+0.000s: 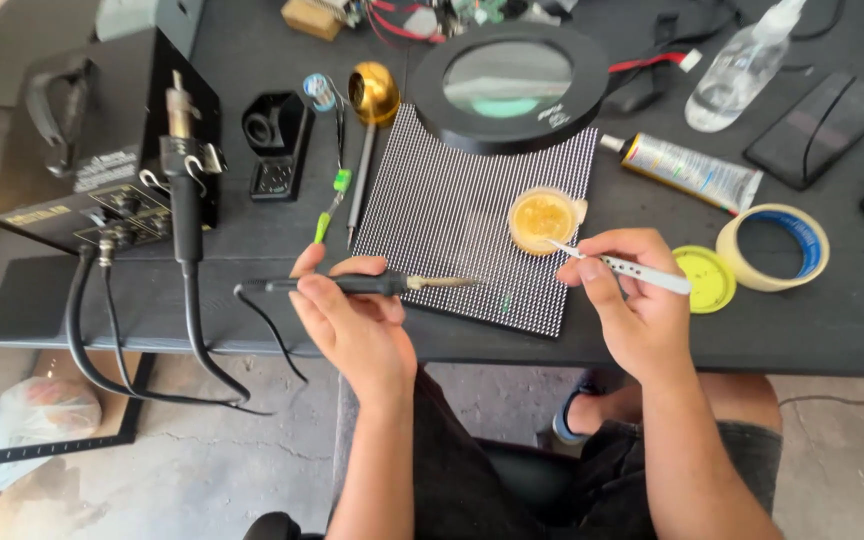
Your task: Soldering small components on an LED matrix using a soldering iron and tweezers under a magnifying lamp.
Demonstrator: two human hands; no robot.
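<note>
My left hand [352,315] grips a black soldering iron [372,284] lying level, its metal tip pointing right over a dotted black LED panel [452,205]. My right hand [632,295] holds white tweezers [622,266] whose tip reaches into a small round tin of amber flux [542,220] that rests on the panel's right part. Both hands hover at the panel's near edge, apart from each other.
A round magnifier [508,85] overlaps the panel's far edge. On the left stands a black soldering station [117,140] with a hot-air wand [184,170]. A glue tube [692,170], tape roll [774,248], yellow lid [705,278] and spray bottle [742,65] lie to the right on the black table [832,330].
</note>
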